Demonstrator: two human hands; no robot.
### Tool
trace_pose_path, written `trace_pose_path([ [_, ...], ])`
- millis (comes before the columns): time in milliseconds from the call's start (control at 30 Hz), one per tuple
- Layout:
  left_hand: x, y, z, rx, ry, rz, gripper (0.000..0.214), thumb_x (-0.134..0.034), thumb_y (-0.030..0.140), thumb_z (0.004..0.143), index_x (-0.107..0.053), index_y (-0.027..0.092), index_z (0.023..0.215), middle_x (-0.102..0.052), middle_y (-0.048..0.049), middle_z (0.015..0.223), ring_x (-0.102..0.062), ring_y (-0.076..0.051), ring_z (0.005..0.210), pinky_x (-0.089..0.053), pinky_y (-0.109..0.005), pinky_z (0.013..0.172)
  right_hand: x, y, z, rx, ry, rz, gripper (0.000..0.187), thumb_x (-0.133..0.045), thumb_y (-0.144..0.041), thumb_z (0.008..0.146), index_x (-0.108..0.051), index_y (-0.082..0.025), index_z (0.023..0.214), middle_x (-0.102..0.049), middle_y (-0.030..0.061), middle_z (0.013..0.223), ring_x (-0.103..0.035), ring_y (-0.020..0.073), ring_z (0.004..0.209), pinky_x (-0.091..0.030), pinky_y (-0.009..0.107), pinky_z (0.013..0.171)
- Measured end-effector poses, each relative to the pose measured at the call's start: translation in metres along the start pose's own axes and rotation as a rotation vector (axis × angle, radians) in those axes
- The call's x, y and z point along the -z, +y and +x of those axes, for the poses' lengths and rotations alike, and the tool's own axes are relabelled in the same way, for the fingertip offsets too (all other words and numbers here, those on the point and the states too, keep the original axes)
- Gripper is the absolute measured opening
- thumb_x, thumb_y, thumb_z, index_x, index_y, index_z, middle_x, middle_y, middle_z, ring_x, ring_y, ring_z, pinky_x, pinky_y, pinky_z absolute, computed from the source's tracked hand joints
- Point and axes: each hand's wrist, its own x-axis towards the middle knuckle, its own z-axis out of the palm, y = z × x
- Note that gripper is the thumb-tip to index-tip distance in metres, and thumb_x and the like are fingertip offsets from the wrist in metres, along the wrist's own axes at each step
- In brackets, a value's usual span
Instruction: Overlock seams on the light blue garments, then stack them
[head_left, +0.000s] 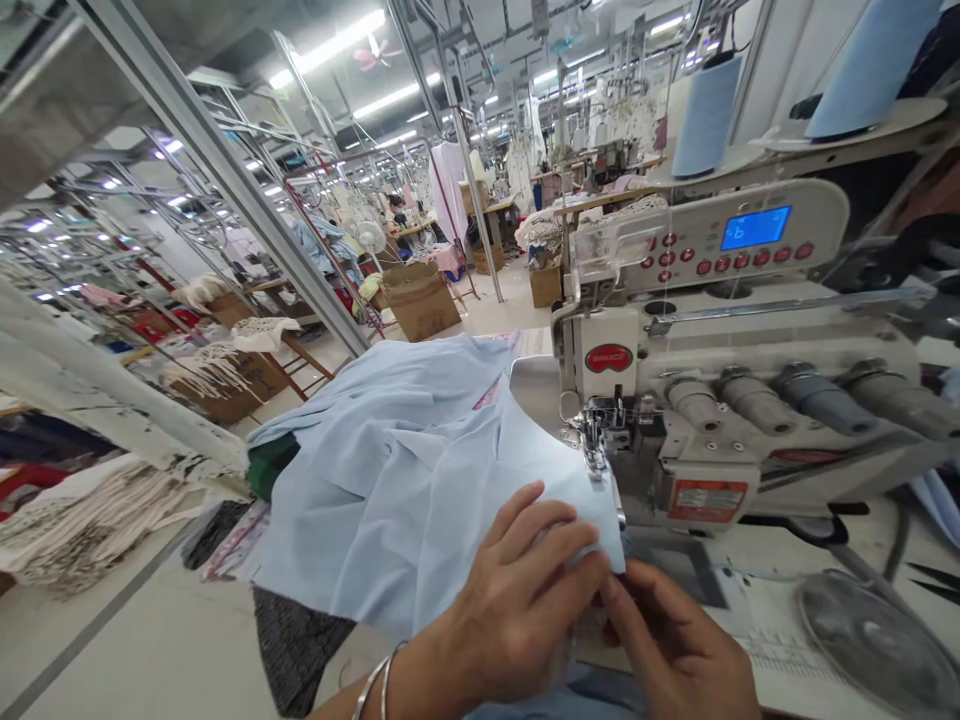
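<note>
Light blue fabric (405, 450) lies spread to the left of an overlock sewing machine (652, 330), its right edge running under the presser foot (595, 455). My left hand (525, 590) rests on the cloth just in front of the foot, its thumb and fingers closed at the fabric's edge. Close beside it, my right hand (675, 640) pinches the corner of the same edge between thumb and fingers. The fingertips of both hands nearly meet there, and part of the grip is hidden. More blue cloth hangs below my wrists.
Blue thread cones (705, 115) stand above the machine's lit control panel (756, 230). A round metal dish (862, 625) sits on the table at right. A white post (112, 390) rises at left, near stacked garments (90, 530). Cardboard boxes (420, 300) stand behind.
</note>
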Motion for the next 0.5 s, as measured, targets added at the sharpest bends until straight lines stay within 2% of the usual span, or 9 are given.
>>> trace_pose_path([
  [233,-0.001,0.003,0.001,0.090,-0.025,-0.073,0.025,-0.050,0.007,0.083,-0.062,0.014,0.103,-0.068,-0.0051,0.098,-0.056,-0.017,0.102,-0.034,-0.044,0.110,0.002,-0.001,-0.001,0.079,0.007,-0.092,0.021,-0.068,-0.042,0.069,-0.075,-0.024,0.074,-0.057,-0.0038,0.052,-0.051,0.0084,0.048,-0.048,0.012,0.056],
  [367,-0.001,0.003,0.002,0.090,-0.024,-0.026,0.026,-0.052,0.006,0.081,-0.062,0.017,0.103,-0.067,-0.0026,0.093,-0.057,-0.015,0.097,-0.032,-0.045,0.111,0.003,-0.003,-0.002,0.056,0.020,-0.083,0.025,-0.069,-0.044,0.068,-0.075,-0.022,0.077,-0.059,-0.0026,0.056,-0.054,0.0101,0.051,-0.049,0.015,0.057],
  [433,-0.001,0.002,0.002,0.060,-0.026,-0.016,0.025,-0.051,0.008,0.082,-0.062,0.016,0.103,-0.066,-0.0036,0.094,-0.057,-0.016,0.099,-0.032,-0.045,0.111,0.006,-0.003,0.003,0.013,-0.035,-0.056,0.028,-0.068,-0.047,0.069,-0.073,-0.020,0.076,-0.058,-0.0016,0.055,-0.054,0.0114,0.050,-0.048,0.017,0.053],
  [500,-0.002,0.001,0.002,0.025,-0.049,-0.028,0.025,-0.048,0.009,0.083,-0.061,0.014,0.104,-0.065,-0.0056,0.097,-0.056,-0.017,0.104,-0.033,-0.045,0.111,0.009,-0.001,0.010,0.000,-0.154,-0.027,0.033,-0.066,-0.051,0.073,-0.068,-0.018,0.069,-0.055,-0.0008,0.053,-0.052,0.0119,0.049,-0.045,0.018,0.048],
])
